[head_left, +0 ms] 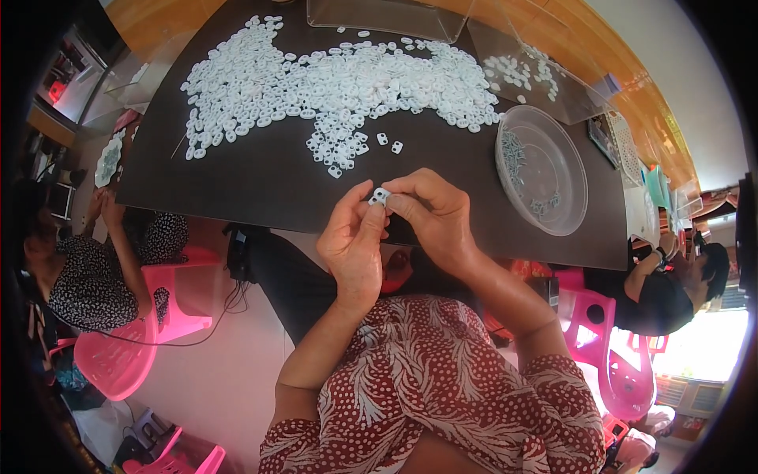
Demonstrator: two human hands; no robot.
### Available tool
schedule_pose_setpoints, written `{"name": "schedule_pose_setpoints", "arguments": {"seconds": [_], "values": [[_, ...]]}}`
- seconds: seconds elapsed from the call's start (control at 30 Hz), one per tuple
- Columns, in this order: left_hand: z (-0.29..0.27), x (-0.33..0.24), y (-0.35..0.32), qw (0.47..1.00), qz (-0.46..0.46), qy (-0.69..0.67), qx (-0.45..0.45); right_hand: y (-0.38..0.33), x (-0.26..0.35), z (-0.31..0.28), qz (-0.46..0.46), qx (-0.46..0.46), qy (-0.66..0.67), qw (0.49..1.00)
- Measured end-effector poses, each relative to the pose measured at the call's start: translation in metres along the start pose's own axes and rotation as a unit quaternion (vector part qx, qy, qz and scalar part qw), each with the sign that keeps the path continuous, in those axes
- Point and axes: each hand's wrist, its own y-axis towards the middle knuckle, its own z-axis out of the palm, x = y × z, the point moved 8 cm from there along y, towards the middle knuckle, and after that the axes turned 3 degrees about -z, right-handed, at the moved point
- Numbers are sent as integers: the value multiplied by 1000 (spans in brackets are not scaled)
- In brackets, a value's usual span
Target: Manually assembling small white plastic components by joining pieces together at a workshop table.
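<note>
Just off the table's near edge, I hold a small white plastic piece with dark holes (380, 194) between both hands. My left hand (351, 249) pinches it from the left with thumb and fingers. From the right, my right hand (436, 217) grips it with thumb and forefinger. Whether it is one piece or two put together, I cannot tell. Beyond my hands lies a small heap of similar two-holed white pieces (335, 144), with two loose ones beside it. Behind that spreads a large pile of white oval pieces (339, 83).
On the dark table (260, 170), a round clear plastic tray (564, 207) at the right contains small metal parts (513, 158). Clear boxes (387, 22) stand at the back. One person (95, 276) sits at the left, another (663, 288) at the right, near pink chairs (118, 363).
</note>
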Motion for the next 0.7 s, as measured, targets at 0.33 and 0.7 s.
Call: {"name": "schedule_pose_setpoints", "arguments": {"seconds": [0.33, 0.7], "values": [[3, 3, 3, 999, -26, -36, 0, 2, 14, -2, -64, 9, -93, 994], [7, 1, 5, 996, -47, -81, -5, -5, 19, -1, -118, 12, -119, 986]]}}
